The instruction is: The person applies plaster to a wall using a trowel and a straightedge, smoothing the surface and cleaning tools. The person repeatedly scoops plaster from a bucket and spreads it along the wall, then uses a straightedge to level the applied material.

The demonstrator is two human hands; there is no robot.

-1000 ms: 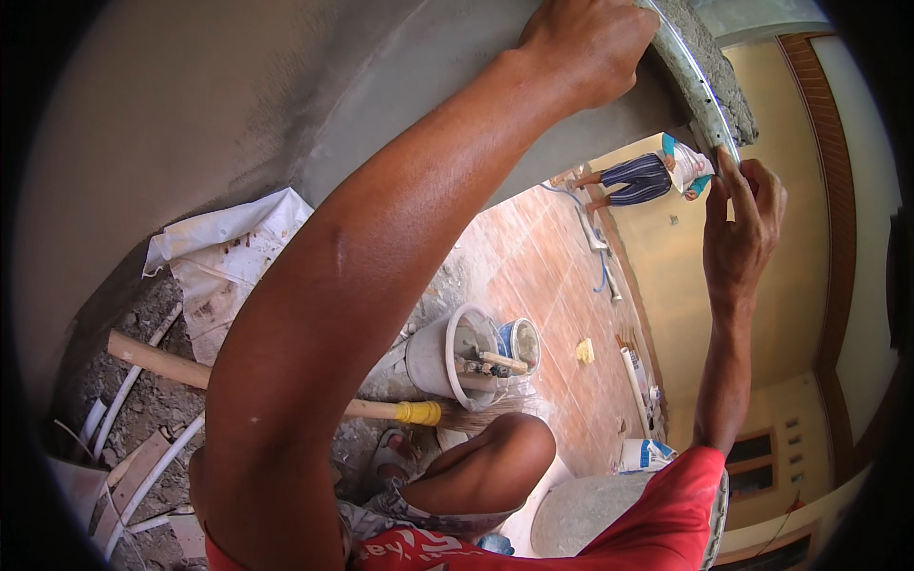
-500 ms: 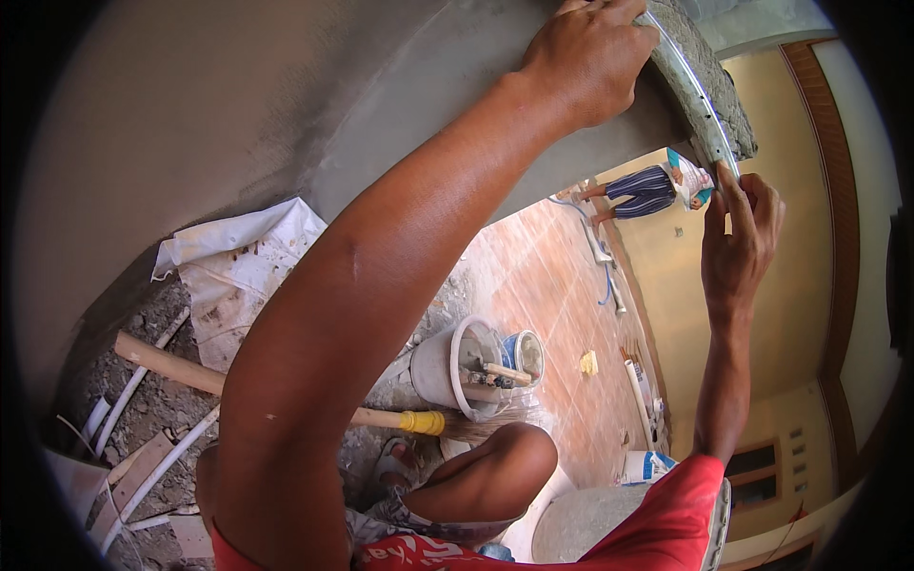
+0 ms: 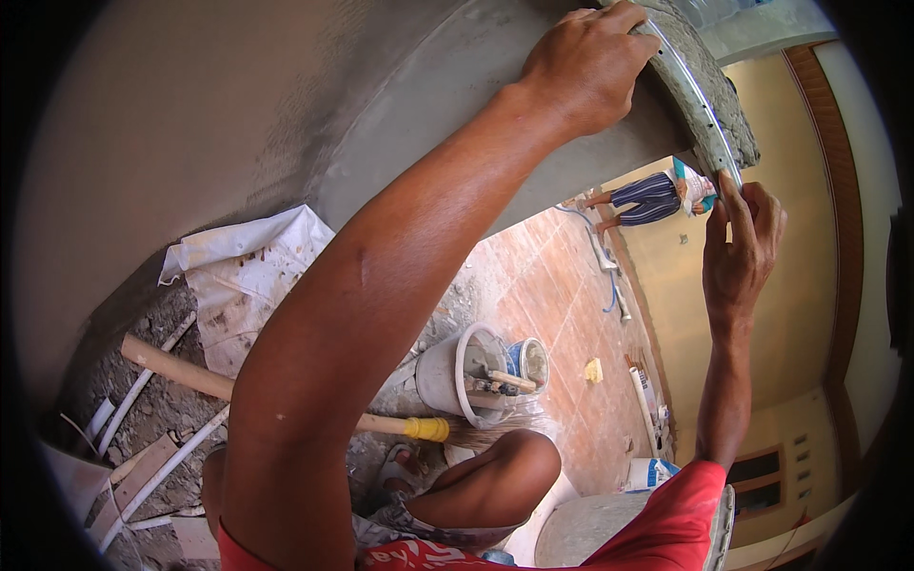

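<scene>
Straight across the middle: left arm (image 3: pixel 381 257), bare, blocking part of the view, with a broom (image 3: pixel 427 429) running behind it, yellow collar and bristles out on the far side. Just past the bristles: bucket (image 3: pixel 440 371), grey, with tools inside, and a smaller tin (image 3: pixel 535 366), blue and white, close against it. At left, below the wall: rumpled cloth (image 3: pixel 248 266), whitish and stained; then rubble with white pipes (image 3: pixel 167 471) lying over it. Lower right: big round tub (image 3: pixel 595 533), partly covered by a red sleeve. Farther off, co-worker (image 3: pixel 649 198) in striped trousers, well apart from both hands.

Underfoot beyond the bucket: floor (image 3: pixel 533 276) of reddish tiles, dusty, with a small yellow lump (image 3: pixel 593 370). Near left: wall (image 3: pixel 190 114), smooth grey-brown. Far side: yellow wall (image 3: pixel 781 285) with brown trim (image 3: pixel 828 190). All tipped sideways in view.

Up top: strip (image 3: pixel 701 98), thin, silvery, bright-edged, pierced with dark holes, lying along the rim of a ledge (image 3: pixel 735 119) of rough cement. At its upper visible end, left hand (image 3: pixel 590 71), fingers curled; at its lower end, right hand (image 3: pixel 743 233), half-curled, index fingertip touching. Pinched or merely pressed: cannot tell for either.
</scene>
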